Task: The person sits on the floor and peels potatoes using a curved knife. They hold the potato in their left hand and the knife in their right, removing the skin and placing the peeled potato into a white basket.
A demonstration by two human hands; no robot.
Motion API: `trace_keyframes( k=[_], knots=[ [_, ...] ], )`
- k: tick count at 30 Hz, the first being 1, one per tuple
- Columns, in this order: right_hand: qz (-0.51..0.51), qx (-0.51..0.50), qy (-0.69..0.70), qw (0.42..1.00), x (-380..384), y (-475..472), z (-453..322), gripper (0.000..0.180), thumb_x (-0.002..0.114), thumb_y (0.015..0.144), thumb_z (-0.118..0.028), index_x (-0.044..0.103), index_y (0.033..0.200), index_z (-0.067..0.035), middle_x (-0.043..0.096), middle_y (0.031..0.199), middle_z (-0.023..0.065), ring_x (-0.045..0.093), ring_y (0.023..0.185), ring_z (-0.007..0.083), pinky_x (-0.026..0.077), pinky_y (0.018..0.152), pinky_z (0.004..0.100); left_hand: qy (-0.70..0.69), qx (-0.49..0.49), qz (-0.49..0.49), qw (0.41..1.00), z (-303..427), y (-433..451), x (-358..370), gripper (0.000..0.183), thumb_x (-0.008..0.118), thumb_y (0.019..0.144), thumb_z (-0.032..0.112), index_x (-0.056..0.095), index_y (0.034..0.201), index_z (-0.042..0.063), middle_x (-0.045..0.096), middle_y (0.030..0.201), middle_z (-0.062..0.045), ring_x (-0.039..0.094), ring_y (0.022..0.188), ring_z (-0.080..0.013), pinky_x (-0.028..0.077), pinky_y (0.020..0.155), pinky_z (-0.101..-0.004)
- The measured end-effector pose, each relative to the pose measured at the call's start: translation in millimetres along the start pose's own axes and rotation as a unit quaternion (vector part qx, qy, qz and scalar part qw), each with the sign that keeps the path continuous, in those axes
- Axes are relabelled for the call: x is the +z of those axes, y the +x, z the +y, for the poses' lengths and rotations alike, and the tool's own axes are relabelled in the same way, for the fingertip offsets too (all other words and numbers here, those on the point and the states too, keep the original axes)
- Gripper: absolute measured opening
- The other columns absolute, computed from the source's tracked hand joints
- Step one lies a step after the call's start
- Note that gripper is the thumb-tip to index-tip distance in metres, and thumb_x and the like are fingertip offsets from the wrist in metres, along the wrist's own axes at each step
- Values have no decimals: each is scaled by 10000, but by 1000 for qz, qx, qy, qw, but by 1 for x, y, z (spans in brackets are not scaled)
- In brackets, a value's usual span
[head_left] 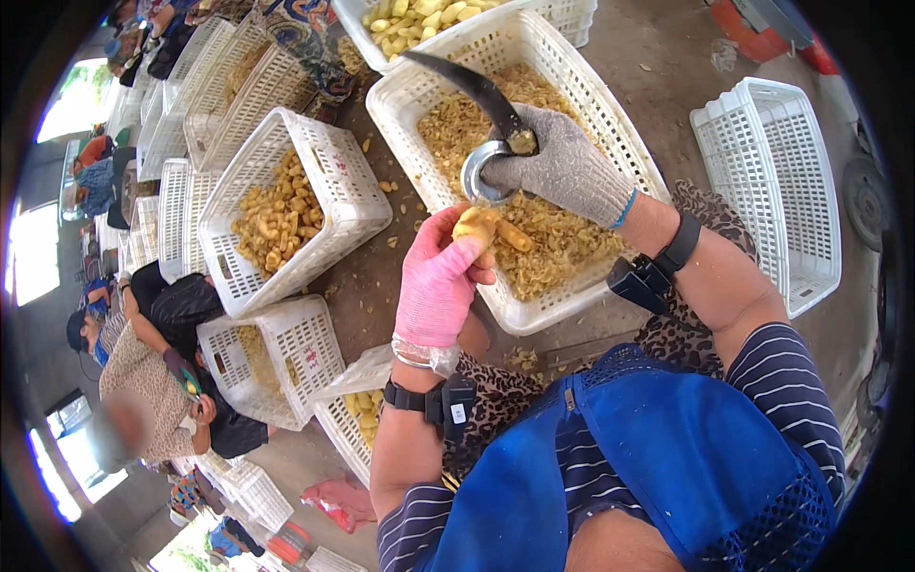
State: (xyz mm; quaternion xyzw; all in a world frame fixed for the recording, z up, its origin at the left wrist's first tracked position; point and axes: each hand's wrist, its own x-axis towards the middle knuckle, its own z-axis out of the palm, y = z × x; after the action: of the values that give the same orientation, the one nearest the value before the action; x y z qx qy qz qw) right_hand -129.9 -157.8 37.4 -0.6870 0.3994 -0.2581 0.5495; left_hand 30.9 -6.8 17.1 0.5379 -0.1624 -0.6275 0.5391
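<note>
My left hand (443, 275), in a pink glove with bare fingertips, holds a knobbly yellow root piece (475, 227), partly peeled. In a grey knit glove, my right hand (554, 164) grips a tool with a curved black blade or horn-like handle (475, 86) and a round metal ring (486, 171) at its lower end. The ring is just above the root piece; whether they touch I cannot tell. Both hands are over the near left side of a white plastic crate (522, 318) holding yellow-brown peelings (572, 250).
A crate of unpeeled-looking root pieces (279, 214) stands at the left. Beyond the peelings is a crate of pale yellow pieces (414, 25). Stacked white crates (772, 193) are at the right. A co-worker (157, 386) sits at the lower left among more crates.
</note>
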Motion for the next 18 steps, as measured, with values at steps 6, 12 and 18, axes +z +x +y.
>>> trace_keyframes(
  k=[6, 12, 18],
  knots=[
    [-9, -3, -42, 999, -7, 0, 7, 423, 785, 794, -266, 653, 1097, -1, 686, 874, 155, 673, 828, 246, 531, 790, 369, -2, 3, 34, 999, -10, 20, 17, 443, 699, 890, 148, 542, 1251, -56, 691, 1020, -157, 593, 667, -146, 507, 613, -277],
    [-24, 22, -63, 997, -11, 5, 10, 397, 780, 806, -248, 648, 1088, -1, 690, 851, 141, 684, 801, 221, 545, 758, 351, 39, 24, 58, 997, -9, 19, 19, 430, 710, 869, 100, 552, 1232, -70, 639, 910, -92, 563, 623, -125, 485, 569, -256],
    [-17, 64, 111, 992, -22, 7, 3, 347, 779, 815, -201, 656, 1082, -16, 691, 816, 96, 681, 767, 151, 569, 739, 315, 126, 64, 87, 986, -2, 21, 27, 366, 702, 867, 62, 578, 1181, -79, 627, 899, -77, 540, 605, -97, 464, 540, -228]
  ],
)
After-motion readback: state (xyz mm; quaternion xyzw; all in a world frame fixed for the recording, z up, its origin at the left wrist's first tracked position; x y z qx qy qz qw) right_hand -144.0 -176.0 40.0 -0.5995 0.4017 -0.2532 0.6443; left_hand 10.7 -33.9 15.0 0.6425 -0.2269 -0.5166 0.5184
